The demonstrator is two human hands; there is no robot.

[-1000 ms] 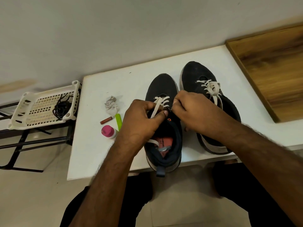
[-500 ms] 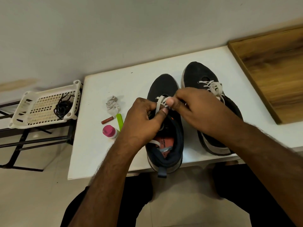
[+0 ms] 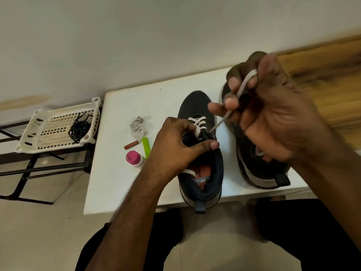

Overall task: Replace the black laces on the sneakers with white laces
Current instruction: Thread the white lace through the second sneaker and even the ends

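White tabletop [image 3: 121, 106] against a plain wall, both dark sneakers on it. Our left hand [image 3: 175, 145] grips the tongue area of the near sneaker [image 3: 197, 106], thumb pressed across it. Our right hand [image 3: 273, 106], raised above and to the right of the left, pinches the white lace [image 3: 242, 87], pulled taut from the eyelets. Black laces [image 3: 78, 130] sit in the white basket [image 3: 48, 133] well off to the left.

Two sneakers stood side by side on the surface [image 3: 117, 184]: left sneaker [image 3: 197, 106] near me, right sneaker [image 3: 259, 173] beside it. A basket [image 3: 48, 130] sat far left, off the surface.
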